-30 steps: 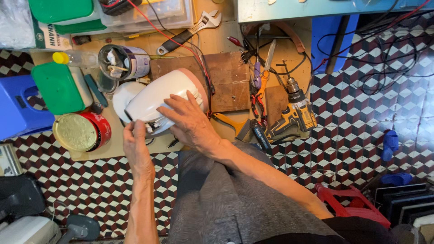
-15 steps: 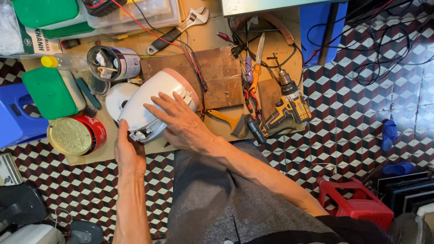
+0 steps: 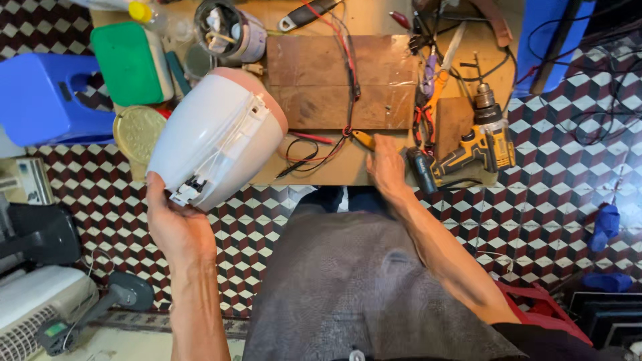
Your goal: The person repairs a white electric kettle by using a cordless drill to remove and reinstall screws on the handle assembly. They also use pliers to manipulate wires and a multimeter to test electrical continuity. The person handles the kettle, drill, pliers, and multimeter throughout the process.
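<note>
My left hand [image 3: 175, 224] holds a white rounded plastic appliance housing [image 3: 214, 137] with a pink rim, lifted and tilted over the low wooden board's left edge. A small connector and thin wires show at the housing's lower end near my thumb. My right hand [image 3: 386, 166] rests on the board [image 3: 461, 40] beside a yellow-handled tool [image 3: 363, 139] and red and black wires [image 3: 314, 144]; its fingers lie flat and whether they grip anything is unclear. A yellow and black cordless drill [image 3: 471, 150] lies just right of that hand.
Two brown wood blocks [image 3: 334, 83] sit mid-board. A metal motor can [image 3: 227, 28], green box [image 3: 130, 61], gold tin lid [image 3: 138, 132] and blue stool [image 3: 47, 100] stand left. Wrench [image 3: 304, 15] and cables at the back. Red stool [image 3: 542, 304] lower right on the patterned tile floor.
My right hand left the housing and moved right to the board near the drill. My left hand lifted the housing and holds it alone. The view came closer.
</note>
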